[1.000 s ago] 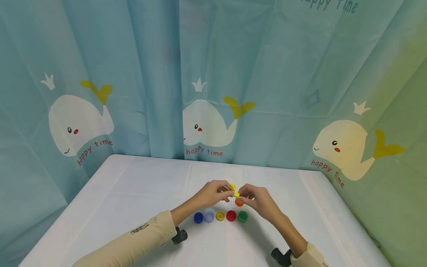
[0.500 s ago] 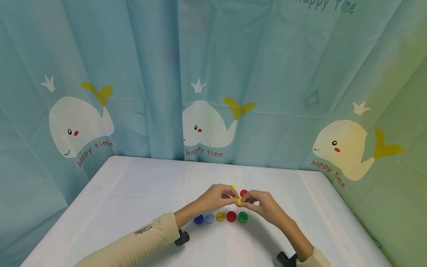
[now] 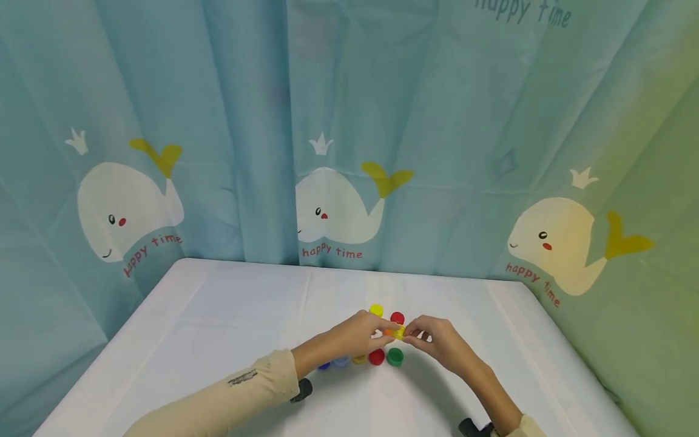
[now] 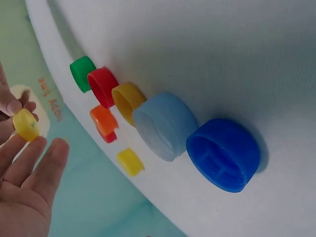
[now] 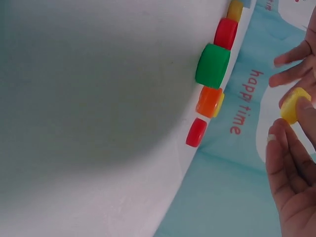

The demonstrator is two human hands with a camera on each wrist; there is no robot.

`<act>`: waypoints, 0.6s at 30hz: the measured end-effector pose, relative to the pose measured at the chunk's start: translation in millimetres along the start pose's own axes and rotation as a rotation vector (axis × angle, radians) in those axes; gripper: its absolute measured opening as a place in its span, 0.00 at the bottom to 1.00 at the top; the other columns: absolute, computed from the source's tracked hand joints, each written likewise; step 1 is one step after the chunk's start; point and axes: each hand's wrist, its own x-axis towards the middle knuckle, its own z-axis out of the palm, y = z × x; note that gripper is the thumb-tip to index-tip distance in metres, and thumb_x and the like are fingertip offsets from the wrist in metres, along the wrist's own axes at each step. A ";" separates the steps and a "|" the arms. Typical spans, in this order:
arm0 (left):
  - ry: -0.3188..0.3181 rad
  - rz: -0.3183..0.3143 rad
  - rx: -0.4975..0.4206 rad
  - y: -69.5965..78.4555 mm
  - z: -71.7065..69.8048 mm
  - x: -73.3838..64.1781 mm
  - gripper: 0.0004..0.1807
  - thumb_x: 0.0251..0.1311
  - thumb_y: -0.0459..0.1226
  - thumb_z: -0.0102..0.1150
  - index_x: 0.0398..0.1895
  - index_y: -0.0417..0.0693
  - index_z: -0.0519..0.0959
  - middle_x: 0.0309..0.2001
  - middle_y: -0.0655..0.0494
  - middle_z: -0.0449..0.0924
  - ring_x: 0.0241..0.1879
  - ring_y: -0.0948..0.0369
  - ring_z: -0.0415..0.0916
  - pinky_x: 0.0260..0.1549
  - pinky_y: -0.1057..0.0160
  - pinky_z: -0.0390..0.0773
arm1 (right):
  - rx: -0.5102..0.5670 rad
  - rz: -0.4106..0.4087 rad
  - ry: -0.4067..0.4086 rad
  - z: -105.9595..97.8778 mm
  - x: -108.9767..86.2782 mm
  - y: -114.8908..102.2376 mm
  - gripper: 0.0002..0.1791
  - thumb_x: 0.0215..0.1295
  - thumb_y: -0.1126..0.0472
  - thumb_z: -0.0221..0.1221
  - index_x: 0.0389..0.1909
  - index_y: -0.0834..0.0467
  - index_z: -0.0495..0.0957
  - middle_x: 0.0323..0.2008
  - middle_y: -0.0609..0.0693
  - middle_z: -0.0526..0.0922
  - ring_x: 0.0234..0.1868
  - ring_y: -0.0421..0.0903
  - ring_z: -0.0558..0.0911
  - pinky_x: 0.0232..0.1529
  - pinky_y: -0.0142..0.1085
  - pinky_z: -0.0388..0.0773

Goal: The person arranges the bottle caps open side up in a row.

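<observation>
A small yellow bottle cap (image 3: pixel 399 332) is held up between both hands. My left hand (image 3: pixel 357 335) reaches over the caps from the left, thumb and finger at the cap's left side. From the right, my right hand (image 3: pixel 441 345) pinches the same cap with its fingertips. In the left wrist view the yellow cap (image 4: pixel 25 125) shows its round face, with left fingertips along its lower edge. The right wrist view has the right thumb pressed on the cap (image 5: pixel 291 109).
A front row holds a dark blue cap (image 4: pixel 224 155), a light blue cap (image 4: pixel 165 126), a gold cap (image 4: pixel 129 102), a red cap (image 3: pixel 377 357) and a green cap (image 3: pixel 395 357). Behind lie another yellow cap (image 3: pixel 376 310), a red one and an orange cap (image 4: pixel 103 119).
Both hands have shifted right and slightly nearer with the yellow cap between them. The red cap at the back has come into sight, while the left arm now overlaps part of the front row.
</observation>
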 end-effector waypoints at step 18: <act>-0.237 0.085 0.197 5.6 9.5 17.7 0.20 0.63 0.30 0.52 0.59 0.46 0.75 0.55 0.61 0.76 0.36 0.69 0.72 0.38 0.74 0.71 | -0.092 0.040 -0.087 -2.4 -9.0 9.9 0.08 0.52 0.70 0.67 0.28 0.54 0.82 0.28 0.37 0.79 0.28 0.33 0.75 0.30 0.29 0.77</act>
